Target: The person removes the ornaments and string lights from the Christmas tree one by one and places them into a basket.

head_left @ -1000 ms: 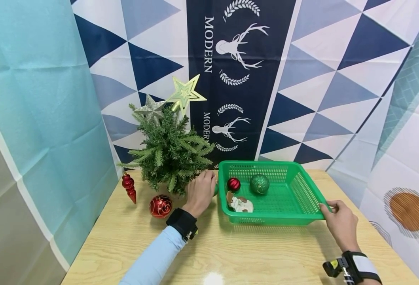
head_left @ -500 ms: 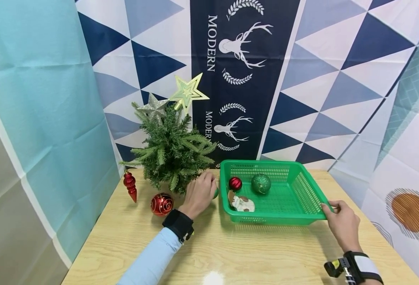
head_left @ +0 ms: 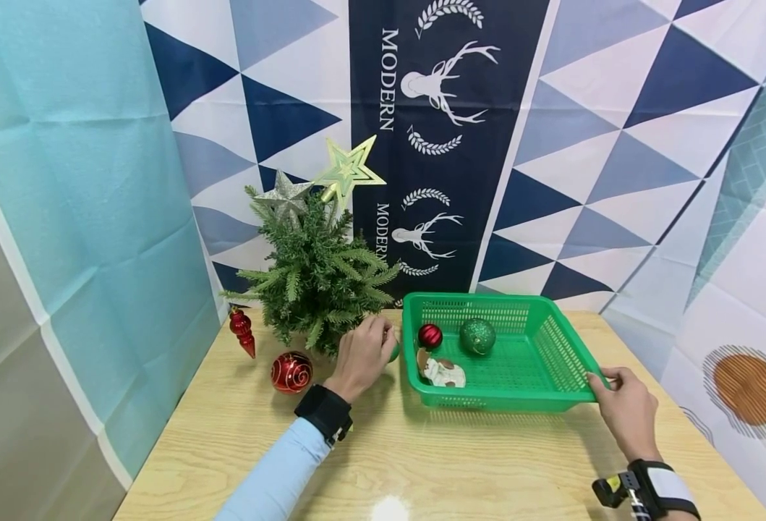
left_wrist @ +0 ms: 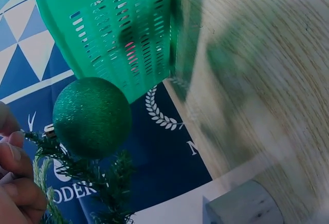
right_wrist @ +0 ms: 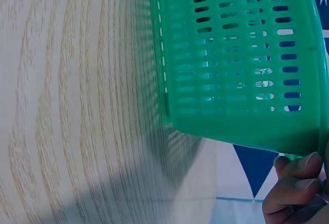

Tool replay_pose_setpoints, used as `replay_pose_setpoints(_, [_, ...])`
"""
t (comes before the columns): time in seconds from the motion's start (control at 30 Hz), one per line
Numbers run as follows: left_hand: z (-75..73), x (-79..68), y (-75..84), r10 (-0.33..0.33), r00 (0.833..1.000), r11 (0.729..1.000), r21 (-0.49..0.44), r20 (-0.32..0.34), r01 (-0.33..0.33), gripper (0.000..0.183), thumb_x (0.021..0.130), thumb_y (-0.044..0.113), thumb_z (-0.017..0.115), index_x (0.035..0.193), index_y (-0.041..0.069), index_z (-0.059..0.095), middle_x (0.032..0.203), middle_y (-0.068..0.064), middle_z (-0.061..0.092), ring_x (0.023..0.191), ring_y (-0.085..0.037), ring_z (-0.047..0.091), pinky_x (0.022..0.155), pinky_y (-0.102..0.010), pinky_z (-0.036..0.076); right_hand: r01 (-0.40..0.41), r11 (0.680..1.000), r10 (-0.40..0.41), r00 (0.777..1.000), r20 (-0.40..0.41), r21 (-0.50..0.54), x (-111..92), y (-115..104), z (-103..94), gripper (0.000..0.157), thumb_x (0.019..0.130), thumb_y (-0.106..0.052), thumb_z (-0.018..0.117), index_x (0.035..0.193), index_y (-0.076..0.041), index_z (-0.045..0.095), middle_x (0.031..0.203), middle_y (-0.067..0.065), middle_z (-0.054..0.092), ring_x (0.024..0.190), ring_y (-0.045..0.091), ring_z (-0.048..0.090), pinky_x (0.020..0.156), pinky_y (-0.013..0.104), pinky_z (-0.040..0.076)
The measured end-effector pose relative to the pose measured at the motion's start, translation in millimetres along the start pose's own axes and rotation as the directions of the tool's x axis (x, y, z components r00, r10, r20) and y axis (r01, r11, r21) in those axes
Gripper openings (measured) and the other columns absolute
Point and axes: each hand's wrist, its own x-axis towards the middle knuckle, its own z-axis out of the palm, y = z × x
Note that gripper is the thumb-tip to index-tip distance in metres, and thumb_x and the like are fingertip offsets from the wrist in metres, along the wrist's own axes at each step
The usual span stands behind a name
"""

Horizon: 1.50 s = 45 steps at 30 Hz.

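My left hand (head_left: 363, 352) is at the lower right of a small artificial Christmas tree (head_left: 314, 271). In the left wrist view its curled fingers (left_wrist: 18, 154) pinch the tip of a tree branch (left_wrist: 56, 149). A glittery green Christmas ball (left_wrist: 92, 117) hangs right beside that branch, mostly hidden by the hand in the head view. My right hand (head_left: 625, 412) grips the front right corner of a green plastic basket (head_left: 519, 396) by its rim. Inside the basket lie a small red ball (head_left: 430, 336), a green glitter ball (head_left: 477, 336) and a white and brown figure ornament (head_left: 444, 373).
A red drop ornament (head_left: 242, 333) hangs at the tree's left, and a red ball with gold swirls (head_left: 291, 373) is at its front. A silver star (head_left: 285, 194) and a gold star (head_left: 350, 171) top the tree. The wooden table (head_left: 461, 463) meets a patterned cloth backdrop behind.
The tree's lower ornaments have swayed: the red drop ornament shifted slightly right and up, the swirled red ball slightly left. The gold star tipped a little right. Both hands keep nearly their places.
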Motion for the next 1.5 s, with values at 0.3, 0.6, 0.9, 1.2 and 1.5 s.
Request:
replay_pose_setpoints(0.3, [-0.6,1.4,-1.4,-0.002,0.999,1.000,-0.025,-0.043,0.001,0.007,0.093,0.014,0.057,0.089,0.010,0.061,0.079,0.004,0.053,0.052,-0.005,0.045,0.045,-0.018,0.035,0.010,1.000,-0.010,1.000,0.000,0.005,0,2,1.4,0.042,0.097,-0.029,0.058,0.115,0.008,0.061,0.080,0.013,0.060,0.062,0.019,0.050,0.061,0.035,0.034])
replay_pose_setpoints(0.6, [-2.1,0.9,1.7,-0.062,0.998,0.998,0.013,0.003,0.062,0.012,0.100,0.017,0.049,0.091,0.011,0.054,0.079,0.001,0.048,0.047,-0.007,0.039,0.040,-0.020,0.029,-0.007,1.000,0.007,1.000,0.008,0.001,-2,3,3.9,0.042,0.097,-0.030,0.058,0.116,0.007,0.061,0.082,0.013,0.060,0.064,0.021,0.051,0.058,0.034,0.036])
replay_pose_setpoints(0.9, [-4.1,1.8,3.7,-0.107,0.994,0.994,0.000,-0.012,0.107,0.015,0.102,0.019,0.053,0.099,0.009,0.063,0.088,-0.003,0.060,0.061,-0.014,0.058,0.051,-0.024,0.044,-0.018,1.000,0.018,1.000,0.010,0.012,-1,0,4.3,0.041,0.097,-0.030,0.058,0.116,0.007,0.061,0.085,0.014,0.062,0.067,0.021,0.052,0.057,0.032,0.037])
replay_pose_setpoints(1.2, [-4.9,0.3,6.3,-0.175,0.985,0.981,-0.091,0.000,0.174,0.006,0.096,0.011,0.060,0.097,0.008,0.066,0.087,-0.002,0.061,0.068,-0.013,0.060,0.056,-0.023,0.045,0.000,1.000,0.000,1.000,0.009,0.015,0,-1,2.2,0.041,0.097,-0.029,0.057,0.116,0.007,0.061,0.085,0.015,0.062,0.066,0.021,0.053,0.061,0.035,0.036])
replay_pose_setpoints(1.5, [-4.8,-4.0,9.5,-0.206,0.977,0.972,-0.101,0.062,0.212,0.010,0.098,0.009,0.057,0.102,0.005,0.065,0.094,-0.006,0.060,0.073,-0.018,0.061,0.059,-0.028,0.048,-0.026,1.000,0.026,1.000,0.010,0.015,-1,1,1.7,0.042,0.097,-0.030,0.058,0.117,0.008,0.060,0.084,0.015,0.061,0.066,0.021,0.052,0.061,0.035,0.037])
